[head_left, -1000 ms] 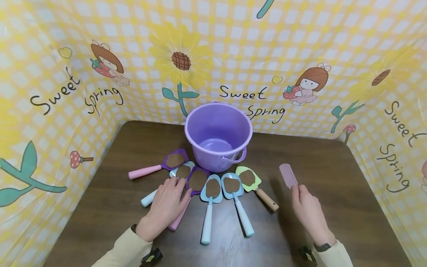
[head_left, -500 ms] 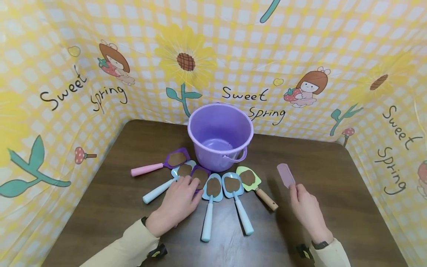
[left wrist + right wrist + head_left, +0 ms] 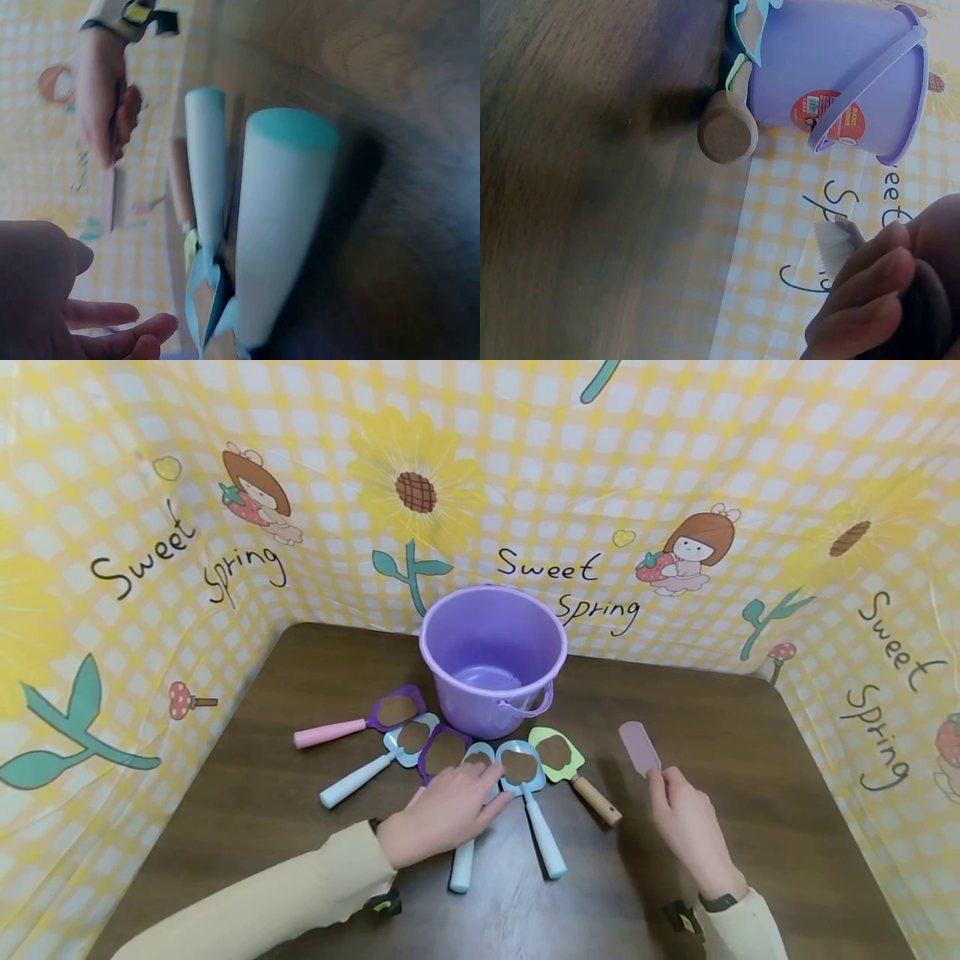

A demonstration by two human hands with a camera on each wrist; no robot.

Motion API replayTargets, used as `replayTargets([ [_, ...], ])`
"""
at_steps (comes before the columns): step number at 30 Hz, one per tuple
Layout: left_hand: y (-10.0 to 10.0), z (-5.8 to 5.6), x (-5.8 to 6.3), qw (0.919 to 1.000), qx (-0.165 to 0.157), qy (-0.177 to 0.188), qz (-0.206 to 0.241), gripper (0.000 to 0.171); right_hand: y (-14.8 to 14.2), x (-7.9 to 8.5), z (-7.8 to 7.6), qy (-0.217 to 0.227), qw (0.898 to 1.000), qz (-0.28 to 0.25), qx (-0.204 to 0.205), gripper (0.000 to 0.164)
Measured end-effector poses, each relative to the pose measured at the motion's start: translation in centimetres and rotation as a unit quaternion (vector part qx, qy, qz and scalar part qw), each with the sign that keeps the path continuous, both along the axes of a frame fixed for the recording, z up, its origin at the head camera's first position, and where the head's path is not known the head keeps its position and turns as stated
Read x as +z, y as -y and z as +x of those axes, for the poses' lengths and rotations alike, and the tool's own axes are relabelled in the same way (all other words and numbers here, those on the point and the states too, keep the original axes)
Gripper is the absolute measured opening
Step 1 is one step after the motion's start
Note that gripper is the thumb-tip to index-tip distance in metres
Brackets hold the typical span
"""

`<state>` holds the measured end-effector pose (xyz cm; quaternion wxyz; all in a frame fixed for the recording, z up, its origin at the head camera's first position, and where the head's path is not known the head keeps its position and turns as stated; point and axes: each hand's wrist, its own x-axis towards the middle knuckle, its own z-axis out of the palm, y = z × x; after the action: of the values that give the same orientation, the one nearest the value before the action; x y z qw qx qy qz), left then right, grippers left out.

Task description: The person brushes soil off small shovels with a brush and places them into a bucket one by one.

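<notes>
Several toy shovels lie fanned out on the wooden table, each head carrying a brown patch. My left hand (image 3: 446, 810) is over the middle light-blue shovel (image 3: 462, 867), palm down with fingers loosely extended, partly hiding its head. Its fingertips overlap the edge of the neighbouring blue shovel (image 3: 545, 839). Off to the right, my right hand (image 3: 690, 827) grips a pink brush (image 3: 639, 747) with pale bristles (image 3: 835, 246), its head angled toward the back. The purple bucket (image 3: 487, 718) stands upright behind the shovels.
A green shovel (image 3: 596, 800) with a wooden handle lies right of the blue ones. Left of my hand are a pink-handled purple shovel (image 3: 330, 734), a blue shovel (image 3: 356, 780) and another purple shovel (image 3: 424, 758). Yellow checked cloth (image 3: 540, 460) encloses the table.
My left hand has travelled right across the fan, from the left blue shovel past the purple one to the middle blue one. The right hand keeps its hold on the brush, nearly still.
</notes>
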<state>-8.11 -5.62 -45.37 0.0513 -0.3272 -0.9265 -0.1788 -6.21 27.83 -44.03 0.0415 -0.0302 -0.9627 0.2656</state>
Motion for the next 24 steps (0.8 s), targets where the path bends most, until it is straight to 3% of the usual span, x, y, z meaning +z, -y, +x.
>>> replayTargets([
  [6, -3.7, -1.1, 0.9, 0.9977, -0.056, 0.018, -0.034, 0.031, -0.2, 0.1, -0.1, -0.001, 1.0, 0.001, 0.007, 0.035],
  [10, -6.4, -1.7, 1.4, 0.9924, -0.075, 0.089, -0.04, 0.04, -0.2, 0.0, 0.1, 0.007, 1.0, -0.001, 0.005, 0.033],
  [13, -8.4, -2.5, 1.4, 0.9844, -0.075, 0.155, -0.034, 0.039, -0.2, -0.1, 0.2, 0.021, 1.0, -0.01, 0.004, 0.033],
  [16, -10.1, -3.2, 1.2, 0.9774, -0.066, 0.197, -0.038, 0.041, -0.2, -0.1, 0.1, 0.029, 0.999, -0.017, 0.005, 0.034],
  [19, -11.7, -3.8, 1.0, 0.9732, -0.051, 0.216, -0.06, 0.043, -0.2, -0.1, 0.0, 0.028, 1.0, -0.013, 0.002, 0.033],
  [24, -13.6, -4.3, 0.3, 0.9708, -0.036, 0.214, -0.101, 0.033, -0.3, -0.2, -0.1, 0.022, 1.0, -0.006, 0.001, 0.031],
])
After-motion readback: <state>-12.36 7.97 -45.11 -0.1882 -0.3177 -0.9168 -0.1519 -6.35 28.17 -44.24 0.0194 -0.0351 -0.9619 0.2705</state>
